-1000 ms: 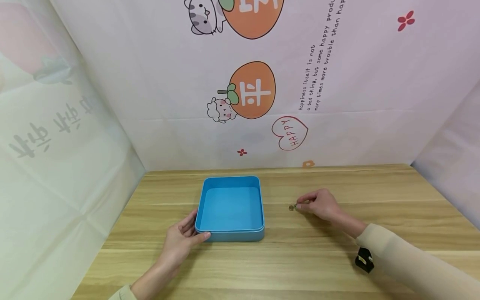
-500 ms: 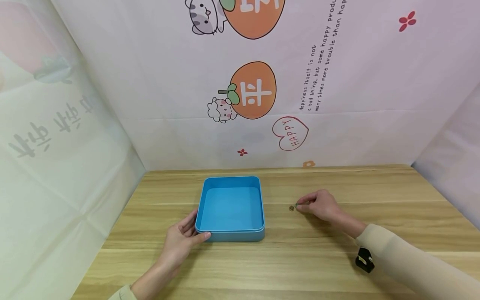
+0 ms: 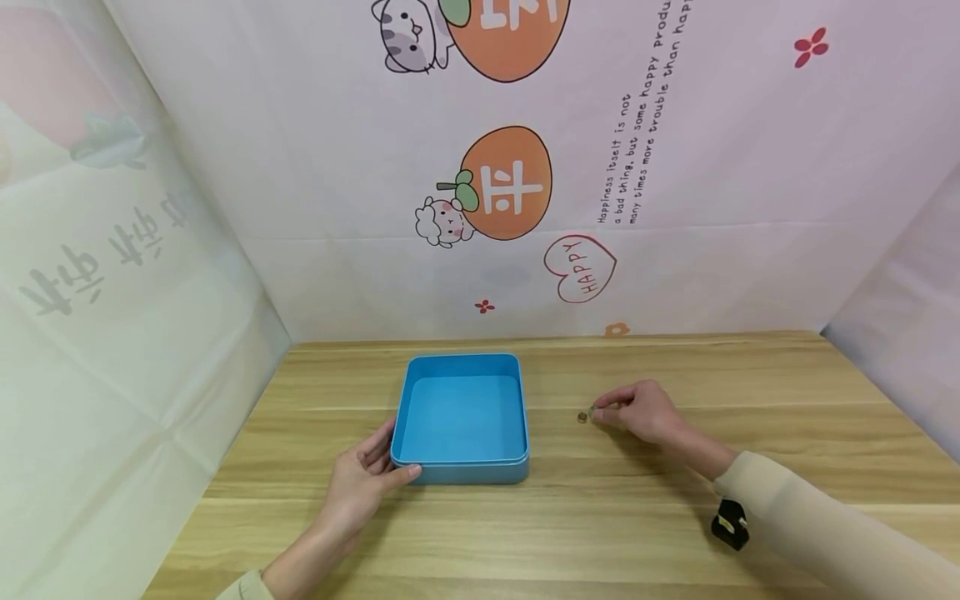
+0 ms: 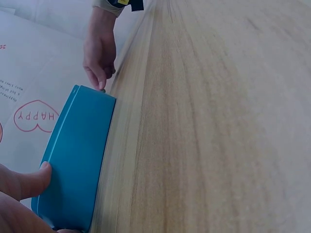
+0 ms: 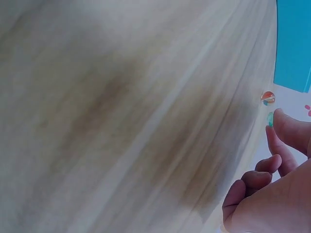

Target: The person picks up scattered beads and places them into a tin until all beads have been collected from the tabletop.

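An open blue box (image 3: 461,417) with rounded corners stands on the table, its inside bare. My left hand (image 3: 358,487) holds its near left corner, the thumb (image 4: 36,180) on the near wall and the other fingers at the left side. To the right of the box, my right hand (image 3: 641,410) pinches a small clear green marble (image 5: 270,118) between thumb and index finger, low at the tabletop. Just left of those fingertips a second glass marble (image 5: 267,98), with orange and teal swirls, lies on the wood, apart from the box.
The wooden table (image 3: 600,533) ends at a printed cloth backdrop (image 3: 337,283) behind. Another cloth sheet (image 3: 150,350) hangs along the left side. A black device (image 3: 729,524) is at the right sleeve.
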{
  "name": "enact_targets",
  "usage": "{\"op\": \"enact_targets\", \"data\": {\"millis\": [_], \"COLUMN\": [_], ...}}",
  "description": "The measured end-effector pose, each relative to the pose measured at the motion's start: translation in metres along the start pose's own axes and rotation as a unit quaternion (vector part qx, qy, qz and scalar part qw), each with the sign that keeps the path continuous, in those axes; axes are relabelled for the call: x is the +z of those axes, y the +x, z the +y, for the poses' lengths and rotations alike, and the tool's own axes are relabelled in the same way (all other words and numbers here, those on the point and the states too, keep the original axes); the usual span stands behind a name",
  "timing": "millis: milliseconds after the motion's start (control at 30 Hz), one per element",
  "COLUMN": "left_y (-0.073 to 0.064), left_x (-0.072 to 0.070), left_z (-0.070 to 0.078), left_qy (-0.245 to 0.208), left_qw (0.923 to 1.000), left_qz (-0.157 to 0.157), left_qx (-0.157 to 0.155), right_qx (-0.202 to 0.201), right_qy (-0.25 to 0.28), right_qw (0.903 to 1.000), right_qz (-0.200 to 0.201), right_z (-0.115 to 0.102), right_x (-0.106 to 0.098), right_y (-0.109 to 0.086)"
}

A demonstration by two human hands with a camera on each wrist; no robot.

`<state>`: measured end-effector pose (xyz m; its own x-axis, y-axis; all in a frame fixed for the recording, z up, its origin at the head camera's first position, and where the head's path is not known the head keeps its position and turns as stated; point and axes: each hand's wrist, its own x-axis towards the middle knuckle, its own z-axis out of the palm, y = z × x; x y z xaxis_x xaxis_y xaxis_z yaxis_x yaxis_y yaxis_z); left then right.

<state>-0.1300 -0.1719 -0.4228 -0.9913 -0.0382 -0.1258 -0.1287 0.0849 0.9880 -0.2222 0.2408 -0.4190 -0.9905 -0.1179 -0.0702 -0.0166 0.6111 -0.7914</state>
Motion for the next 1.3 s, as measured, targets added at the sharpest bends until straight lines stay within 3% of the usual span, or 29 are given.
{"op": "enact_targets", "data": {"millis": [267,867,1300], "left_y": [0.000,0.000,0.001], "left_x": [0.000,0.001,0.001], "left_z": [0.001,0.000,0.000], "left_qy": [0.001,-0.002,-0.003], "left_qw": [1.0000,1.0000,1.0000], "left_qz": [0.001,0.003,0.004], "left_qx": [-0.001,-0.002,-0.006], "right_qx": [0.000,-0.023,-0.015], "right_qy": [0.037,0.027,0.047], "right_qw": [0.9993,0.9994,0.9988], "right_qz": [-0.009,0.004,-0.007], "right_z": [-0.009,-0.031,-0.053], "right_x": [-0.003,-0.014,-0.016], "right_y": [-0.008,-0.010,-0.006]}}
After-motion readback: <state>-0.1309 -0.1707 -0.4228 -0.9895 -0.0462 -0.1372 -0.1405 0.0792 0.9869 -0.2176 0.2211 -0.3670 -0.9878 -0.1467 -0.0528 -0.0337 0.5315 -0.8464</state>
